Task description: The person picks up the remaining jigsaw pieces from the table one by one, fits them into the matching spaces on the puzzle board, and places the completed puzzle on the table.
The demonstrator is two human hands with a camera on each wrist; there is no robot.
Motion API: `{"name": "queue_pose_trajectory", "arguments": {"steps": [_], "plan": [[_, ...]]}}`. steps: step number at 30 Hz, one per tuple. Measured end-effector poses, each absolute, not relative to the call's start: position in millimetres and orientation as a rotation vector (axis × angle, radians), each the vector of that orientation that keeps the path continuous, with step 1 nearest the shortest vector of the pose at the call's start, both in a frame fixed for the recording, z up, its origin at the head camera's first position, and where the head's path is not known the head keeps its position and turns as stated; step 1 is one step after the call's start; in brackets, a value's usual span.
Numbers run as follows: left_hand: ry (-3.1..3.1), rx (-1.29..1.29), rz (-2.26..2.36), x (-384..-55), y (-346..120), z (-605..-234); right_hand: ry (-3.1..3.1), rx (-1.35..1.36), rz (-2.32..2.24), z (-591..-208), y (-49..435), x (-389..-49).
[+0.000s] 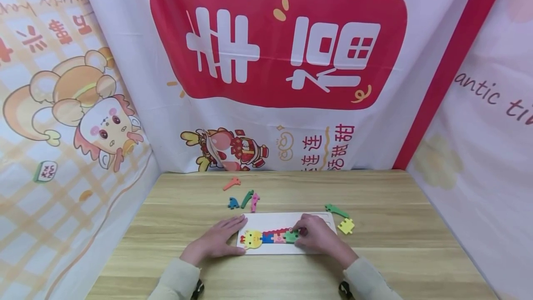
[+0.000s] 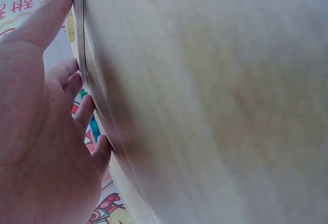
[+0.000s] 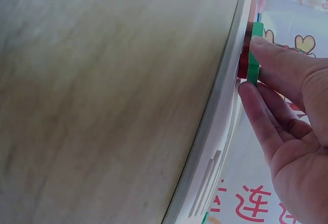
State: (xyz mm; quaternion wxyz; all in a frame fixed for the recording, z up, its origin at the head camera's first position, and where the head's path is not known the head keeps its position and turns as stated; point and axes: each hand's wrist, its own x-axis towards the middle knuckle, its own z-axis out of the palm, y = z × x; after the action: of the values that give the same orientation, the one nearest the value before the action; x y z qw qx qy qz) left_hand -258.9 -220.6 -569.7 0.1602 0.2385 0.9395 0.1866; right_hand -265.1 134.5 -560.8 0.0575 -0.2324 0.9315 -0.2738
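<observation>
Printed cloths hang round the workplace, and behind the wooden table one white cloth carries a big red panel with white characters. On this table lies a white puzzle board, near its front part. At the board's left end is a yellow giraffe head; to its right follow a blue piece and a pink piece. The left hand has its fingers and thumb spread and touches the left end of the board. The right hand pinches a green piece beside the pink one; whether this piece is fully seated, one cannot tell. Four loose pieces lie beyond the board, to the left; a long green piece and a yellow piece lie near its right end.
</observation>
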Motion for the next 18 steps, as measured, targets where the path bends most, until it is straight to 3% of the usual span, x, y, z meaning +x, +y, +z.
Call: {"name": "queue_pose_trajectory", "arguments": {"steps": [18], "plan": [[2.684, 0.670, 0.536, -260.0, -220.9, -570.6, 2.833, -0.670, -0.832, -560.9, 133.9, -264.4]]}}
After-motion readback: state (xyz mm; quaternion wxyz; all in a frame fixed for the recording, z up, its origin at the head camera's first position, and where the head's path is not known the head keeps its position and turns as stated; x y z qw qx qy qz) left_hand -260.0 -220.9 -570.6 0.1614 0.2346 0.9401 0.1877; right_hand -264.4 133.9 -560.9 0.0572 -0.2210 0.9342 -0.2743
